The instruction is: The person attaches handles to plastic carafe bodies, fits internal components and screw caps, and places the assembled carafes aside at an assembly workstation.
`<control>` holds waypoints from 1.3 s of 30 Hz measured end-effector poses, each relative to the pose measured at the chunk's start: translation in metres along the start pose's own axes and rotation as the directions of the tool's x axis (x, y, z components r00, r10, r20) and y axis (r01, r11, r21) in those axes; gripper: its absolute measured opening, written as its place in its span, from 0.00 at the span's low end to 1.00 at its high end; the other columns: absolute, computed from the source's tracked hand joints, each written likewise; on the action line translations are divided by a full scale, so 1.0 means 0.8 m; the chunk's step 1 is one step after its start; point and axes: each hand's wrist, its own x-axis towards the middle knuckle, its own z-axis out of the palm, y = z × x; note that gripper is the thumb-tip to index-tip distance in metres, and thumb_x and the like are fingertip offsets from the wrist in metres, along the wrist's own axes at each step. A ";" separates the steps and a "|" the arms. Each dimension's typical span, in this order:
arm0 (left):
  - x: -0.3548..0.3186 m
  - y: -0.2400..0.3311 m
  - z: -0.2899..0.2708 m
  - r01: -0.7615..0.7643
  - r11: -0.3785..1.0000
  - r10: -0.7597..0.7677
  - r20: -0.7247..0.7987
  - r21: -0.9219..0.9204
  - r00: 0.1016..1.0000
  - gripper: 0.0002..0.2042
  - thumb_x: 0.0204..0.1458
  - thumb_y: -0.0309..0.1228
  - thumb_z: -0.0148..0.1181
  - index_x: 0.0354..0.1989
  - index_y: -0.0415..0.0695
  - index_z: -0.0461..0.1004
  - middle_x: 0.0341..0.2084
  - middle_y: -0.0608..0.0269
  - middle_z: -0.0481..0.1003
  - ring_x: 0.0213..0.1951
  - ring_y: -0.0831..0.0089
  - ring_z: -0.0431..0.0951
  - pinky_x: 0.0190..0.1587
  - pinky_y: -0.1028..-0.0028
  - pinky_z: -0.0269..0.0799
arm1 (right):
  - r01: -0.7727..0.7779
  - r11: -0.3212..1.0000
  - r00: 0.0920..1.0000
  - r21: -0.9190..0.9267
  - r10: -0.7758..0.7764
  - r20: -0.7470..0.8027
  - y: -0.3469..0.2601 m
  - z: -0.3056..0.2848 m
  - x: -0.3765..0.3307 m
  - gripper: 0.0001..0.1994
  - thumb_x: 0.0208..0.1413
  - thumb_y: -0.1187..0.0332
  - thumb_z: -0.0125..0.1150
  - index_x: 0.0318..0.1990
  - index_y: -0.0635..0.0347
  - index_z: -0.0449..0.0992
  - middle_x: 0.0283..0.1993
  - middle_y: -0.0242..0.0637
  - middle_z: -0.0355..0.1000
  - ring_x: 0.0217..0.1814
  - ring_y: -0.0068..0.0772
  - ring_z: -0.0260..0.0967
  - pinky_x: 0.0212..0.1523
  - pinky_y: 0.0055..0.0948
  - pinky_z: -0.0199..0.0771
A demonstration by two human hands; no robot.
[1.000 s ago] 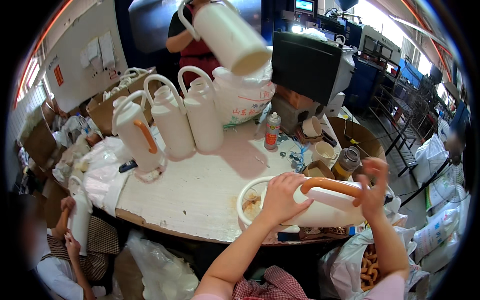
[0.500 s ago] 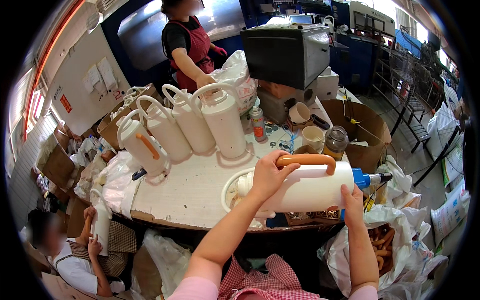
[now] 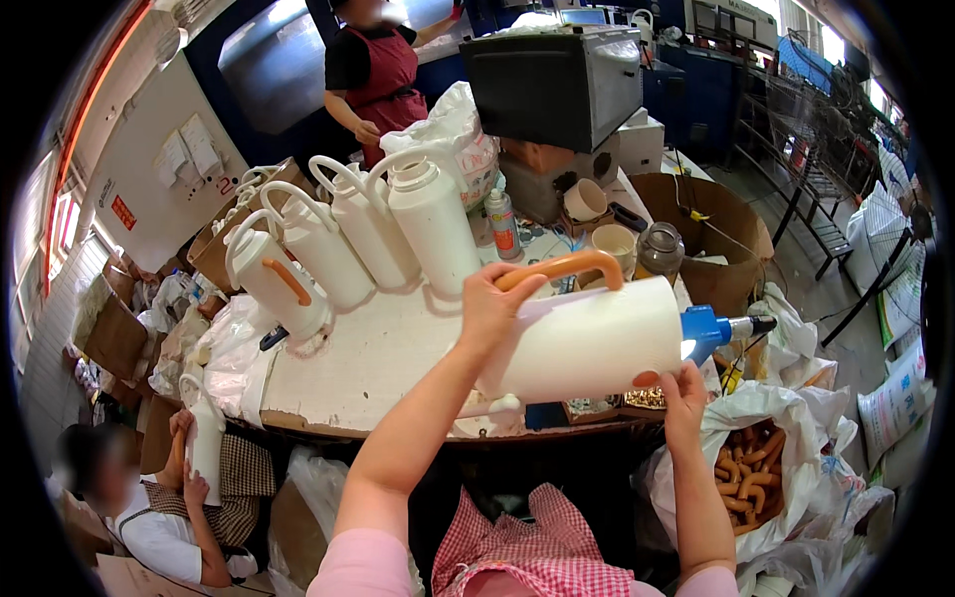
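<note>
I hold a smooth white plastic jug point(image 3: 582, 343) on its side above the near edge of the round white table point(image 3: 368, 363), my left hand point(image 3: 492, 308) closed around the base of its curved orange handle point(image 3: 562, 267) and my right hand point(image 3: 681, 390) cupped under its far end. A blue tool point(image 3: 711, 331) sits against that end. Since half a second ago the jug has barely shifted, and four upright white jugs point(image 3: 373, 239) still stand behind it.

Jugs point(image 3: 378, 234) on table point(image 3: 368, 363), jug point(image 3: 582, 338) in front

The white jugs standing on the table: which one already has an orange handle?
The leftmost standing jug, nearest the table's left edge. Its handle is orange; the three jugs beside it have white handles.
</note>
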 end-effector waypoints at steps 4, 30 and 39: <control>-0.011 0.037 -0.040 0.004 0.988 0.013 -0.110 0.152 0.994 0.10 0.48 0.30 0.74 0.34 0.37 0.83 0.26 0.66 0.80 0.28 0.78 0.75 0.36 0.75 0.73 | 0.163 0.971 0.976 -0.177 -0.185 -0.114 -0.016 0.014 0.006 0.05 0.65 0.74 0.59 0.45 0.65 0.75 0.41 0.31 0.76 0.46 0.22 0.72 0.52 0.23 0.70; -0.202 0.011 -0.255 0.151 0.922 -0.028 -0.326 0.356 0.945 0.13 0.40 0.23 0.77 0.33 0.35 0.79 0.28 0.65 0.79 0.32 0.78 0.76 0.38 0.77 0.74 | 0.325 0.342 0.934 -0.882 0.030 0.356 0.133 -0.050 0.090 0.14 0.57 0.72 0.52 0.50 0.58 0.77 0.46 0.54 0.74 0.52 0.62 0.70 0.53 0.50 0.71; -0.215 0.012 -0.262 0.148 0.914 -0.014 -0.336 0.377 0.942 0.13 0.41 0.22 0.76 0.35 0.35 0.79 0.29 0.66 0.79 0.32 0.79 0.77 0.37 0.78 0.74 | 0.420 0.006 0.905 -0.907 0.068 0.420 0.127 -0.047 0.084 0.15 0.62 0.71 0.48 0.53 0.56 0.77 0.45 0.49 0.78 0.51 0.53 0.74 0.50 0.47 0.75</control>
